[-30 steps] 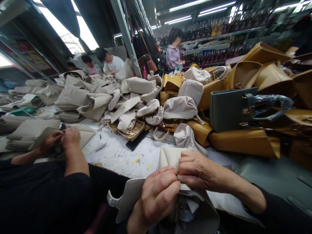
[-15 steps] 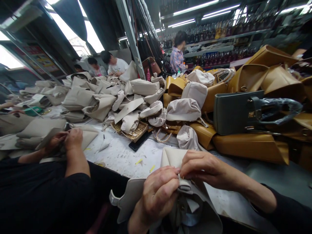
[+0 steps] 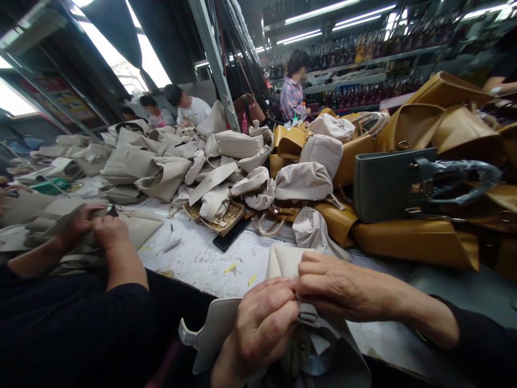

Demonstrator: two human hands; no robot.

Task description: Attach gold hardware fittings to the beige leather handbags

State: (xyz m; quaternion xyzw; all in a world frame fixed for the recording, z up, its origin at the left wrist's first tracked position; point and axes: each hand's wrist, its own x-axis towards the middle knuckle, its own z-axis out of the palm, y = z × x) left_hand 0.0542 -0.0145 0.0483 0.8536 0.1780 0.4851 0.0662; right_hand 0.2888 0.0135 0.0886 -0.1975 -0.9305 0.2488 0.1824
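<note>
A cream handbag (image 3: 283,262) lies at the bottom centre, its flap piece (image 3: 220,328) spread out to the left and its lower part over the table's front edge. My left hand (image 3: 264,320) grips the bag near its middle, fingers curled. Against its fingertips, my right hand (image 3: 333,283) pinches at the same spot; whatever small part lies between the fingertips is hidden. Just below the fingers, a strap loop (image 3: 309,313) shows on the bag.
Cream bags (image 3: 238,144) and mustard bags (image 3: 416,242) are heaped across the table (image 3: 205,264). A dark green bag (image 3: 391,188) lies at right. Near the centre are a box of gold pieces (image 3: 228,218) and a black phone (image 3: 231,235). A co-worker's hands (image 3: 109,231) work at left.
My right hand has rolled over, its fingers now more tightly bunched against my left fingertips. At left, the co-worker's hands have shifted left, and a dark item shows at their fingertips.
</note>
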